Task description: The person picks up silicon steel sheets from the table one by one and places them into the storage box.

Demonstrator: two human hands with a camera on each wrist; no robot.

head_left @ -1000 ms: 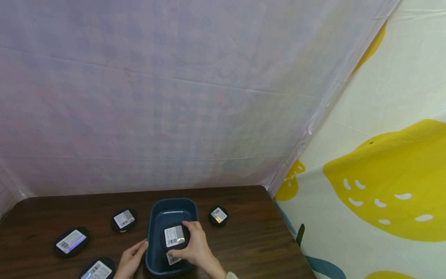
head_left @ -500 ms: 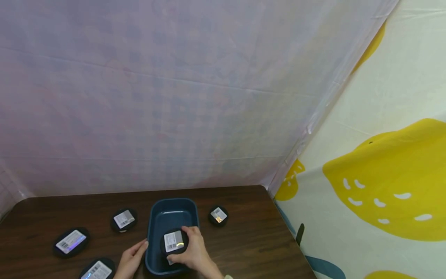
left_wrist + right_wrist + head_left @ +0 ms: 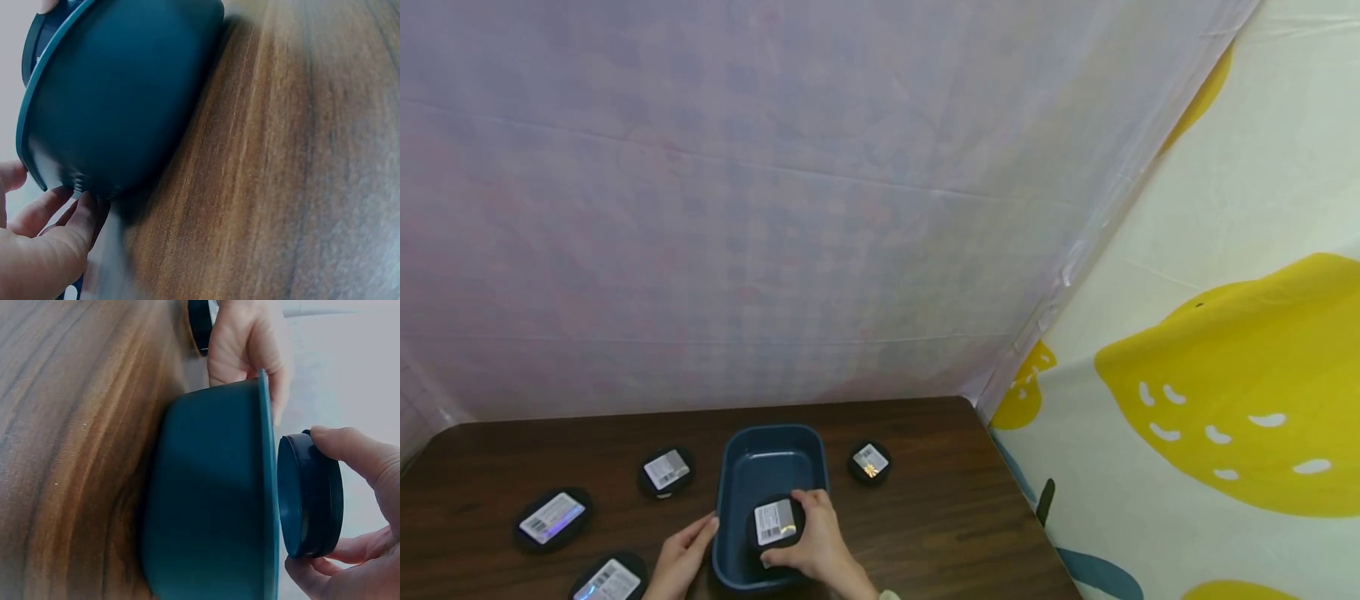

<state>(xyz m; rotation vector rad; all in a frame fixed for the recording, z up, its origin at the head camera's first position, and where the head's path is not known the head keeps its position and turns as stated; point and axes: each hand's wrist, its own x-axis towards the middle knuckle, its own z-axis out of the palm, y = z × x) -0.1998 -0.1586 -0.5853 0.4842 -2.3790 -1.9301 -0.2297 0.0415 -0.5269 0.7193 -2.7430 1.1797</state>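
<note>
A deep blue rectangular plastic tub (image 3: 767,467) stands on the table. My left hand (image 3: 681,557) grips its left wall near the front, fingers against the outside and thumb by the rim in the left wrist view. My right hand (image 3: 822,542) holds a round black lid (image 3: 777,521) by its edges between thumb and fingers, over the front half of the tub. A white barcode label faces up on it; the right wrist view shows the lid's (image 3: 312,497) hollow underside and stepped rim just above the tub's rim. A sliver of another label shows beneath it, mostly hidden.
Round black pieces with white labels lie left of the tub: one at the back (image 3: 667,472), one far left (image 3: 553,520), one at the front edge (image 3: 612,579). A smaller one (image 3: 870,463) lies to the right. Patterned cloth (image 3: 737,250) hangs behind the brown wooden table (image 3: 940,500).
My right hand has moved slightly toward me with the lid, which now covers most of the label beneath it. The left hand and the tub have stayed put.
</note>
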